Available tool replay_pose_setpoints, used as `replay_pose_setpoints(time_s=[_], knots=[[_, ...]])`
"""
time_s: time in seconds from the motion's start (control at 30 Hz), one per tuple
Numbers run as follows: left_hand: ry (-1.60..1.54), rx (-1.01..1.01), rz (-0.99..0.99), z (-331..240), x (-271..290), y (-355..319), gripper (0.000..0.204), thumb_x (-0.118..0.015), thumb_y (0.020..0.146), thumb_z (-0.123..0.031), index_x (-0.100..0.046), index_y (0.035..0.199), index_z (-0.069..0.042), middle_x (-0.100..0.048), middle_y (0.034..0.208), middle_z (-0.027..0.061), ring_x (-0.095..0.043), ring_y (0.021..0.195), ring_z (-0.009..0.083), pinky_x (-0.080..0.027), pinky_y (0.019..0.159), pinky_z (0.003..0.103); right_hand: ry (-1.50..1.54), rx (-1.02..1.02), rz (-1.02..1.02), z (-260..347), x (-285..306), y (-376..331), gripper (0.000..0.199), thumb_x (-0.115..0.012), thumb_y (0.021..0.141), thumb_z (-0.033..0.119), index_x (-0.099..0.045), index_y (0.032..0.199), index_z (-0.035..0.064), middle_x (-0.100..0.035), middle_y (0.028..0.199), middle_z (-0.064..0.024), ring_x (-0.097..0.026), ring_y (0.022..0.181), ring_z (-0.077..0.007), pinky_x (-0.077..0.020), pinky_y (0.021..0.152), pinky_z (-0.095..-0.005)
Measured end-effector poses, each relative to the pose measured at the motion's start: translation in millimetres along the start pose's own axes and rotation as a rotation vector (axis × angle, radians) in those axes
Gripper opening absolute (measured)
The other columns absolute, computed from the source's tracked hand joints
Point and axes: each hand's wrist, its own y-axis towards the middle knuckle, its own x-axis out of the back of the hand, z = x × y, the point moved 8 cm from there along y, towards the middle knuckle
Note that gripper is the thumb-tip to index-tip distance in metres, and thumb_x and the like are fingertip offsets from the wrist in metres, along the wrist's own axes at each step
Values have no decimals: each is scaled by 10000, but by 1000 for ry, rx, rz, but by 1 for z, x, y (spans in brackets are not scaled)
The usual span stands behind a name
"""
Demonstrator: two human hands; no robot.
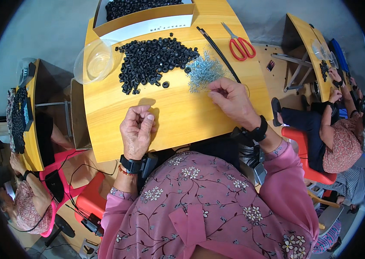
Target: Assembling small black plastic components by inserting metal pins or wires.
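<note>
A heap of small black round plastic or rubber parts [154, 60] spreads over the wooden table [178, 116]. Against its right side lies a pile of tiny silvery pieces, screw-like in look [206, 71]. My right hand [236, 103] is at the near edge of the silvery pile, thumb and fingers pinched together. Whatever sits between those fingertips is too small to make out. Closer to me on the left, my left hand [136, 131] hovers over the table, its fingers curled in toward the thumb. Its grip hides anything it may hold. One black part [165, 84] lies apart from the heap.
Behind the heap stands a box [143, 23] of more black parts. A clear plastic bowl [94, 62] is at the left edge. Red-handled scissors [240, 46] and a thin black rod [219, 54] lie at the right. Other people work at side tables [342, 142].
</note>
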Motion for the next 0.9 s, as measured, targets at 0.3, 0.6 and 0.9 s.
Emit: replay_pose_setpoints(time_s=[0.3, 0.6, 0.9], knots=[[-3, -5, 11, 1, 1, 1, 196, -634, 957, -32, -577, 1138, 11, -606, 856, 25, -569, 679, 86, -492, 606, 224, -459, 361, 81, 33, -33, 10, 79, -624, 873, 83, -632, 928, 26, -593, 869, -153, -613, 844, -376, -498, 733, -449], [3, 2, 24, -1, 0, 1, 201, -637, 956, -37, -583, 1144, 8, -611, 858, 21, -576, 689, 80, -502, 608, 219, -389, 274, 37, 22, -25, 7, 85, -613, 888, 79, -606, 946, 18, -612, 909, -171, -620, 852, -392, -499, 742, -451], [35, -29, 13, -1, 1, 2, 194, -636, 956, -37, -589, 1139, 5, -620, 853, 23, -576, 674, 78, -495, 606, 216, -280, 317, -6, 35, -12, -3, 54, -639, 893, 33, -621, 929, -3, -607, 825, -129, -614, 746, -258, -480, 678, -338]])
